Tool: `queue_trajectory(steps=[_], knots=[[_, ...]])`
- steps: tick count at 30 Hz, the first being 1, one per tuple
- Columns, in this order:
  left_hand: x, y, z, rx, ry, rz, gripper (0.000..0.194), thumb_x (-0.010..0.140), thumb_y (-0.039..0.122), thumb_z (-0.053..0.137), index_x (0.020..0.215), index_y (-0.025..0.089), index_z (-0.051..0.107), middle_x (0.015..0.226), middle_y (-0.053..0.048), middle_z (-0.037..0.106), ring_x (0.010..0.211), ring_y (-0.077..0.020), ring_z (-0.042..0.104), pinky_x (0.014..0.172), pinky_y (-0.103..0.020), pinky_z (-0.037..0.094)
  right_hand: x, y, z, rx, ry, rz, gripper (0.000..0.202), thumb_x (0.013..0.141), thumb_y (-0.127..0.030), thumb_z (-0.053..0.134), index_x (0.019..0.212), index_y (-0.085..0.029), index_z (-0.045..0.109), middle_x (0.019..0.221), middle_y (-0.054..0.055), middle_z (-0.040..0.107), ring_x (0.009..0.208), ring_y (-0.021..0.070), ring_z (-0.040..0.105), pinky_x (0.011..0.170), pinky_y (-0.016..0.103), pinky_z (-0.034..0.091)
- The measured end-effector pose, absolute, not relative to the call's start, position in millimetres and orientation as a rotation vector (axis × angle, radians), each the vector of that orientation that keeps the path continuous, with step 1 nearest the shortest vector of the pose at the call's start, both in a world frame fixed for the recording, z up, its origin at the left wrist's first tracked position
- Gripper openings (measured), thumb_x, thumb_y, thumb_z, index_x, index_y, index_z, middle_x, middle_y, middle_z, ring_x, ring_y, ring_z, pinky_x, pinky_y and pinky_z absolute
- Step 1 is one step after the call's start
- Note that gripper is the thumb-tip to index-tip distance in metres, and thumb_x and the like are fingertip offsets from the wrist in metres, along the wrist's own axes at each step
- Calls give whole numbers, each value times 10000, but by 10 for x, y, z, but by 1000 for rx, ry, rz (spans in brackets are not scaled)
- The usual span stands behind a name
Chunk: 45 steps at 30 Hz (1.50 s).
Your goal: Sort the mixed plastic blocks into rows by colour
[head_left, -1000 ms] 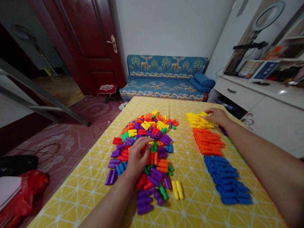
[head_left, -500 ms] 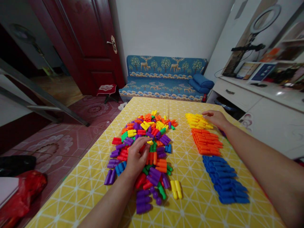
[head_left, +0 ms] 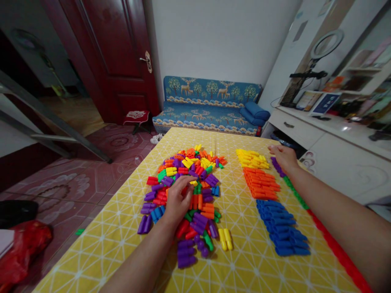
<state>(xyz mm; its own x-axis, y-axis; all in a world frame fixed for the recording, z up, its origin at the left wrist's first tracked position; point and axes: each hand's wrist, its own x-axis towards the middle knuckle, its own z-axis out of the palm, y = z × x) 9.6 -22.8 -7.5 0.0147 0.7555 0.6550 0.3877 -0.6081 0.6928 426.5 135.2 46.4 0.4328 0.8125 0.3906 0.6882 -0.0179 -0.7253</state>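
Observation:
My left hand [head_left: 179, 197] rests over a mixed heap of coloured plastic pieces [head_left: 200, 219], its fingers curled near a small yellow piece [head_left: 193, 183]; whether it grips anything is unclear. My right hand [head_left: 282, 156] is at the far right of the table, just above purple pieces [head_left: 276, 166], its fingers bent; nothing can be made out in them. Left of it lie grouped yellow pieces [head_left: 252, 158], then orange pieces [head_left: 261, 183] and blue pieces [head_left: 284, 228] closer to me. A line of green [head_left: 295, 191] and red pieces [head_left: 336, 250] runs under my right forearm.
A yellow patterned cloth [head_left: 244, 266] covers the table. Two joined yellow pieces [head_left: 225, 239] lie beside the heap. Beyond stand a blue sofa [head_left: 201, 112] and a red stool [head_left: 137, 117]; a white cabinet [head_left: 345, 158] is at the right.
My right hand has moved right, away from the yellow group, towards the purple pieces. My left hand stays over the heap. The view has shifted, showing more of the line at the right edge.

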Motion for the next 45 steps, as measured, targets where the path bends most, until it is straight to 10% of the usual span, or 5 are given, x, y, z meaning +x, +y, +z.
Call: queue_trajectory(steps=[17, 30, 45], knots=[[99, -266, -17, 1939, 1194, 1616, 249, 879, 119, 522, 1061, 201, 671, 1003, -63, 683, 913, -174, 643, 807, -309, 516, 2232, -180, 193, -1160, -1088, 935, 378, 811, -576, 609, 896, -222, 711, 999, 82, 722, 919, 228, 663, 763, 336, 493], [212, -506, 360, 1489, 939, 1659, 481, 998, 460, 338, 1006, 144, 701, 818, -74, 728, 773, -182, 678, 733, -307, 521, 1934, -259, -197, -1155, -1079, 894, 377, 833, -581, 572, 893, -230, 698, 953, 45, 714, 878, 224, 632, 690, 304, 472], [853, 787, 520, 2592, 1176, 699, 394, 787, 164, 649, 1181, 169, 659, 1222, -156, 623, 1138, -277, 610, 995, -413, 488, 1992, -266, -157, -1116, -772, 945, 432, 847, -612, 508, 966, -221, 651, 1038, 79, 698, 818, 218, 638, 640, 315, 498]])
